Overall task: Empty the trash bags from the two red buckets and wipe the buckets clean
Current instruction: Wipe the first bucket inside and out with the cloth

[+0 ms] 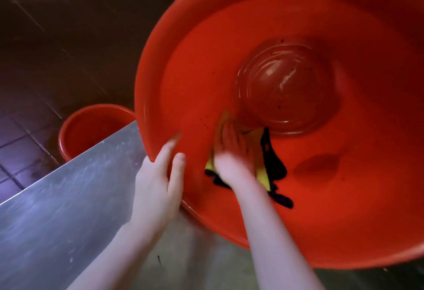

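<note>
Now left hand (pixel 158 186) curls its grip over the rim of the red bucket (pixel 229 48); right hand (pixel 231 159), fingers flat, presses yellow-black cloth (pixel 274 163) inside.

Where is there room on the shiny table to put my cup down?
The steel table is bare left of the left hand, out to its edge by the other red bucket. Crowded at right: the tilted red bucket, right hand pressing the cloth inside.

Right hand (pixel 231 159) inside tilted bucket (pixel 206 60): wall below it, open room ahead toward the base. Left of left hand (pixel 158 188), desk (pixel 57 209) top is free passage; second bucket (pixel 91 126) sits beyond its edge.
</note>
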`<state>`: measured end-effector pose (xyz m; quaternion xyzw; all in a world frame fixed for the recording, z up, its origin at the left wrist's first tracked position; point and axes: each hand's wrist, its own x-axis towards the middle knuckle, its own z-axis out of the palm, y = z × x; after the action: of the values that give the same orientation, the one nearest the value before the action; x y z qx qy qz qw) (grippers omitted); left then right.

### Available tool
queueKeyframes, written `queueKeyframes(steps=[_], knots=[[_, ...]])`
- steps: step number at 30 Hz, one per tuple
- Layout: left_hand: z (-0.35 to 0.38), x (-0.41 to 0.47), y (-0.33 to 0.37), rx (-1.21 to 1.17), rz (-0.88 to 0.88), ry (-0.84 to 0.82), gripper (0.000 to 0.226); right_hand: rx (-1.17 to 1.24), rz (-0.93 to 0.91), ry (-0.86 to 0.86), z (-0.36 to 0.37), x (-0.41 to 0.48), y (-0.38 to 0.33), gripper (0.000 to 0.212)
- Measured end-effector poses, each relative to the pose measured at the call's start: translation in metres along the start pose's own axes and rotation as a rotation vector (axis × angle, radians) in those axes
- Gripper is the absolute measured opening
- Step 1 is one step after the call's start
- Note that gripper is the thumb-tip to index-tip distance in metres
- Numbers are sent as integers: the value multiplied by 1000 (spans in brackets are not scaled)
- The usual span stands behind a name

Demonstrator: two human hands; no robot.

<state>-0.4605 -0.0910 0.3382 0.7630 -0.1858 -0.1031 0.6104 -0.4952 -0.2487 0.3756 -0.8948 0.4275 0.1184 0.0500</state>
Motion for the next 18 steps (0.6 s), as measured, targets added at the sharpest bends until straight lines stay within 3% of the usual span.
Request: queueKeyframes(steps=[3,5,8,11,13,18], knots=[[-4,3,2,-38,-10,-26,51,130,-346,43,13,-65,-28,69],[-6,5,2,-54,-4,-38,51,154,-386,47,15,-69,-33,67],[-7,2,2,-49,-42,-34,51,-4,-89,60,8,-12,-16,61],[-6,-1,3,-52,-38,-41,47,187,229,-30,-10,48,-4,57],[-7,-1,2,-44,-22,-40,45,252,280,-42,-10,62,-3,57],[-20,-1,16,-72,-77,-37,44,150,193,-15,3,54,3,57]])
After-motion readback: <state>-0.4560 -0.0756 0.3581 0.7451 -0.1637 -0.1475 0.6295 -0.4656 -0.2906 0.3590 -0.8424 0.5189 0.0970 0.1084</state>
